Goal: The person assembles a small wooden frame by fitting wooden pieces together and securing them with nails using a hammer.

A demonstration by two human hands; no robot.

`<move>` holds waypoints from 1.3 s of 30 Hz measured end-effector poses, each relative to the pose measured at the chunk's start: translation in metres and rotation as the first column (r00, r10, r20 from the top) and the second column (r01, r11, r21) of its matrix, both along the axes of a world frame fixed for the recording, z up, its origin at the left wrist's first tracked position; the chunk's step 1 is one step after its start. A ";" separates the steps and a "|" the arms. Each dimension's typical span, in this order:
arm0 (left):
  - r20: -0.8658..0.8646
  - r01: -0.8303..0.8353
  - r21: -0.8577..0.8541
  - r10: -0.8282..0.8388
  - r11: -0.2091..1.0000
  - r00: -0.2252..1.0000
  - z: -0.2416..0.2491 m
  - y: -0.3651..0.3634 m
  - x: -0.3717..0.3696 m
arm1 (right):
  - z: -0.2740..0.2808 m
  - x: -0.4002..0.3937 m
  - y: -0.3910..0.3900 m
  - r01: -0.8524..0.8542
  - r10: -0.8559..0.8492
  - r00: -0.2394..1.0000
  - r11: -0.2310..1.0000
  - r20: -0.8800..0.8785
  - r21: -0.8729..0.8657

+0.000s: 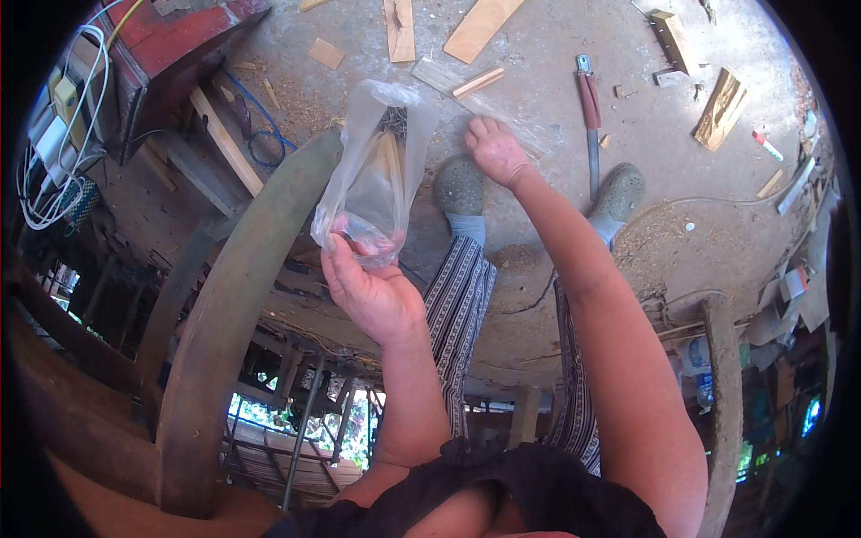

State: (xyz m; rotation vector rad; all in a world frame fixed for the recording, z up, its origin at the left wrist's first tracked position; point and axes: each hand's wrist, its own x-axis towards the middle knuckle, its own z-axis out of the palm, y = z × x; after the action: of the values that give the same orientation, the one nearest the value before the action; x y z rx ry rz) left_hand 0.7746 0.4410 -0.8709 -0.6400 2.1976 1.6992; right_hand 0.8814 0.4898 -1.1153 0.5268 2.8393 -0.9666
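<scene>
My left hand (372, 300) grips the rim of a clear plastic bag (363, 148), with fingers showing through the film. In the bag's far end lies a bunch of thin dark pieces that look like nails (392, 120). My right hand (495, 152) reaches down to the floor in front of my left shoe, its fingers curled. Whatever is under those fingers is hidden. Beside it lies a flat, clear plastic strip (516, 124), and a thin wooden stick (478, 82) rests just beyond.
A long-bladed knife with a reddish handle (588, 100) lies near my right shoe (619, 193). Wood offcuts (484, 27) are scattered on the concrete floor. A curved wooden armrest (242, 260) rises at left, near a red wooden box (170, 54) and white cables (58, 161).
</scene>
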 end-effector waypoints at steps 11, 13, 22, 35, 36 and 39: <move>0.019 -0.015 0.029 0.014 0.999 1.000 0.001 0.004 0.002 | 0.001 0.014 0.002 0.298 -0.293 0.955 0.939 0.055 -0.173; 0.020 -0.008 0.032 0.007 0.999 1.000 0.001 0.007 0.004 | 0.001 -0.004 -0.001 0.319 -0.300 0.945 0.934 0.127 -0.161; -0.046 0.086 -0.035 -0.087 0.996 0.995 0.000 0.008 0.007 | -0.005 -0.037 -0.009 0.365 -0.341 0.898 0.930 0.277 -0.037; -0.052 0.037 -0.067 -0.040 0.997 0.998 0.003 0.022 0.004 | 0.151 -0.082 0.029 0.428 -0.530 0.848 0.706 -0.020 -0.565; -0.064 0.036 -0.085 -0.042 0.996 0.997 0.002 0.023 0.004 | 0.149 -0.072 0.040 0.471 -0.615 0.787 0.655 -0.055 -0.591; -0.039 0.097 -0.076 -0.100 0.992 0.994 0.002 0.019 0.005 | 0.114 -0.023 0.078 0.719 -0.820 0.552 0.375 0.153 -0.586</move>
State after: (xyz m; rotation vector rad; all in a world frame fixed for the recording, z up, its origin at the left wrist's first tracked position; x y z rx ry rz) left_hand 0.7797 0.4600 -0.8687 -0.5087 2.2913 1.6031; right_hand 0.8587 0.5682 -1.0018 1.8400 2.0394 -2.0114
